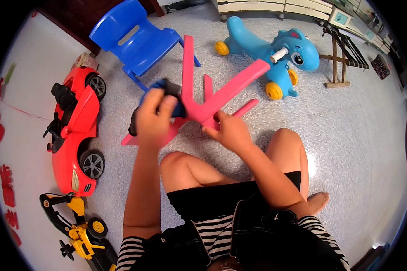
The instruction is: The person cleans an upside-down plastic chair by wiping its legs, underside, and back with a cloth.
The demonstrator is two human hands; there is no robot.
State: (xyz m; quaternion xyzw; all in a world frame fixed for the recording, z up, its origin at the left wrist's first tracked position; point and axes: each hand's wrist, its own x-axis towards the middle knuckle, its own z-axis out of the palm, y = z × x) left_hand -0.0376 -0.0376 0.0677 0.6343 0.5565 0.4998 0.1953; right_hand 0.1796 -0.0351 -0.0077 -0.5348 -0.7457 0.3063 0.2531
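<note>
My left hand (151,117) is closed around a blue-and-black tool (171,92) that looks like a power drill, partly covered by my fingers and smeared by motion. The tool is right beside the leg joint of a pink plastic chair (196,108), which lies tipped over with its legs sticking up and outward. Whether the tool touches the chair, I cannot tell. My right hand (233,132) grips the pink chair low down, near the base of a leg, with the thumb toward me.
A blue chair (142,45) stands ahead. To its right are a blue dinosaur ride-on (257,47) and a folding stool (341,58). A red toy car (77,131) and a yellow toy excavator (83,235) line the left wall. A white cabinet (262,7) is at the back.
</note>
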